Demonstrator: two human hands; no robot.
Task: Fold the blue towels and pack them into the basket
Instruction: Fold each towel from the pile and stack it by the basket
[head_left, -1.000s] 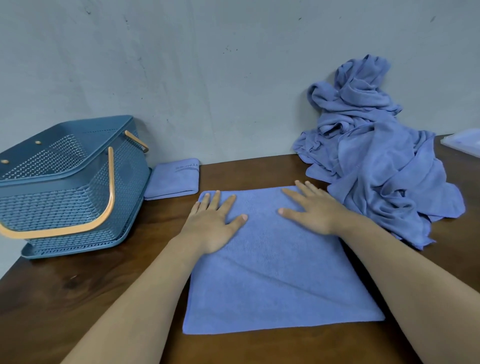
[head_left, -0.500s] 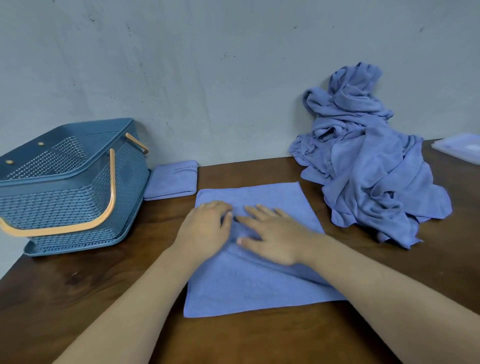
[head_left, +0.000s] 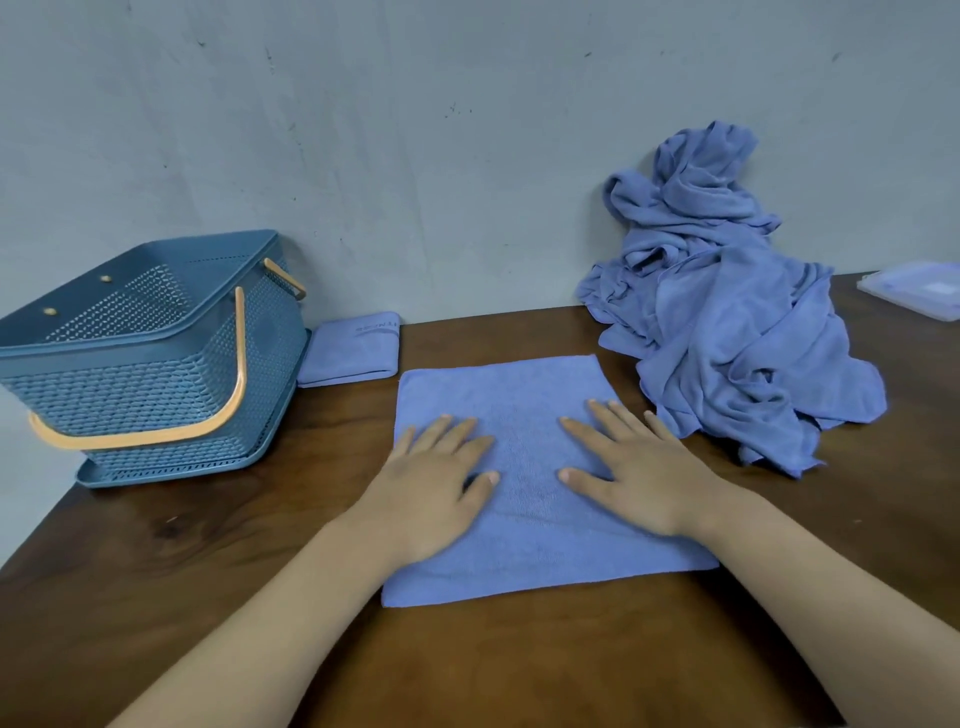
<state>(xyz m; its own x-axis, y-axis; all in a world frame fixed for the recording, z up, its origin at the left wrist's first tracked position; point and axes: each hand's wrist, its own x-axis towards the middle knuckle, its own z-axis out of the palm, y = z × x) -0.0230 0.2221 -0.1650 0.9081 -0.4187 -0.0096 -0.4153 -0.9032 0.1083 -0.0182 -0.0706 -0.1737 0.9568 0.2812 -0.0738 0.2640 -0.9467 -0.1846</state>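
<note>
1. Brown wooden table (head_left: 208, 571) against a grey wall (head_left: 415, 156); head view looks down on it.
2. Far left: blue plastic basket (head_left: 156, 332), orange handle (head_left: 156, 439) swung down on its near side, mouth up.
3. Just beside the basket's right side: one folded blue towel (head_left: 350, 348), still outside the basket.
4. Centre: flat blue towel (head_left: 519, 405) spread on the table, in front of the person.
5. Left hand (head_left: 436, 483) rests palm down on the flat towel's left part, fingers straight and spread, gripping nothing.
6. Right hand (head_left: 639, 473) is palm down on its right part, fingers likewise straight, gripping nothing.
7. Right, at the wall: pile of unfolded blue towels (head_left: 727, 322), near the flat towel's far right corner.
8. Far right edge: clear plastic lid (head_left: 914, 288), partly cut off.
9. Step, as I judge it: smoothing the towel flat, before the first fold.
10. Next move likely needs pinching two corners of one edge and carrying them over to the opposite edge, corners matched.
11. Orientation: towel reads near square, so long axis cannot be told; slightly skewed, with the near right corner farther off than the near left.
</note>
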